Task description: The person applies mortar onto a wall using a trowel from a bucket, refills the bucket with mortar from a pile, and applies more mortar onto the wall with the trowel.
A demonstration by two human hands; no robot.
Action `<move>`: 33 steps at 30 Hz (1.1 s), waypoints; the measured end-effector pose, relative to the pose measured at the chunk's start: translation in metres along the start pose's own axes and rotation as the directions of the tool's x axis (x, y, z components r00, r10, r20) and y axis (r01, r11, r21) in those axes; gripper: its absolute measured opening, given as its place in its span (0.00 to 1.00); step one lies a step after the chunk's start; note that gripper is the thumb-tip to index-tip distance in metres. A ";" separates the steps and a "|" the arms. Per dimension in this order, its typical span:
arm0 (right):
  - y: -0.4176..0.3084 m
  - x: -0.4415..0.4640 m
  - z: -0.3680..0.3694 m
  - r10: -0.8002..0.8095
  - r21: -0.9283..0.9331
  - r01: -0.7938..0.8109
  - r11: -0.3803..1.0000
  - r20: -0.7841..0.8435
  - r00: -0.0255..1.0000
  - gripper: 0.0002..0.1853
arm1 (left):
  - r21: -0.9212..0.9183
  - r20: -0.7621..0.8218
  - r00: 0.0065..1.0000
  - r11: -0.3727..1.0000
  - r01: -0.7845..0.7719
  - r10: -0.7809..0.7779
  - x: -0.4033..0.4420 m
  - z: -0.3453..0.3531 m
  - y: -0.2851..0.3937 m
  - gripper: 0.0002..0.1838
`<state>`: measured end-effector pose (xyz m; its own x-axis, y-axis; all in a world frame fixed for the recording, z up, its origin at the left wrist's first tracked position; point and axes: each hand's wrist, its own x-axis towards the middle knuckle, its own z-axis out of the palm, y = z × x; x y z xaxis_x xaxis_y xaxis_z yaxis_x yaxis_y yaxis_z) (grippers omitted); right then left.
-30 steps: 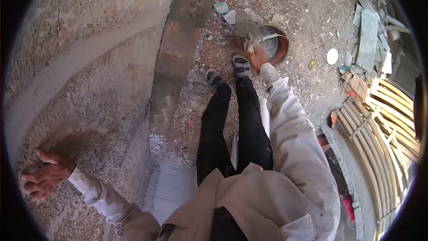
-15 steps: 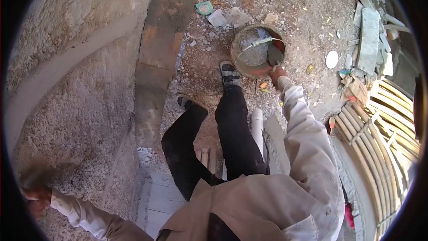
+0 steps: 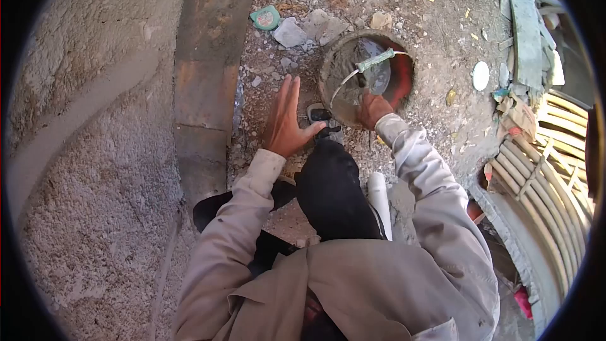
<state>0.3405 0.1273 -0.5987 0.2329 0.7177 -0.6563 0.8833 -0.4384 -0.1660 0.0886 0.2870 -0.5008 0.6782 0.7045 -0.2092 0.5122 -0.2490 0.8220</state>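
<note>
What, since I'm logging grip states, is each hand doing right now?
Left hand: open, holding nothing.
Right hand: closed, seemingly on a dark, mostly hidden tool inside the round, mortar-smeared bucket.

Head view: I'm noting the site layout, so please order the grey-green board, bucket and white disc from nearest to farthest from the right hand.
1. Bucket: the right hand is at its near side.
2. White disc: on the ground, right of the bucket.
3. Grey-green board: farther right, beyond the disc.

head-worn wide view, facing down over jacket (image 3: 360, 278) onto ground (image 3: 442, 31)
</note>
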 end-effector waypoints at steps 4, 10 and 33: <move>-0.026 -0.028 -0.062 0.105 0.277 -0.125 0.953 0.087 0.991 0.26 | -0.130 -0.090 0.995 0.989 -0.064 0.053 0.035 0.037 -0.017 0.47; -0.005 -0.024 -0.062 0.121 0.505 -0.224 0.834 0.229 0.966 0.19 | -0.555 -0.195 0.930 0.817 0.157 -0.311 0.060 0.070 -0.132 0.30; -0.013 -0.043 -0.009 -0.227 0.940 -0.263 -0.217 0.213 0.950 0.04 | 0.028 -0.303 0.921 0.964 0.266 -0.245 -0.072 -0.176 -0.176 0.21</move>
<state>0.3223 0.1072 -0.5618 -0.0661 0.6660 -0.7430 -0.6350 -0.6024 -0.4836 -0.1433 0.3973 -0.5376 0.3389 0.9113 -0.2337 0.6887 -0.0710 0.7215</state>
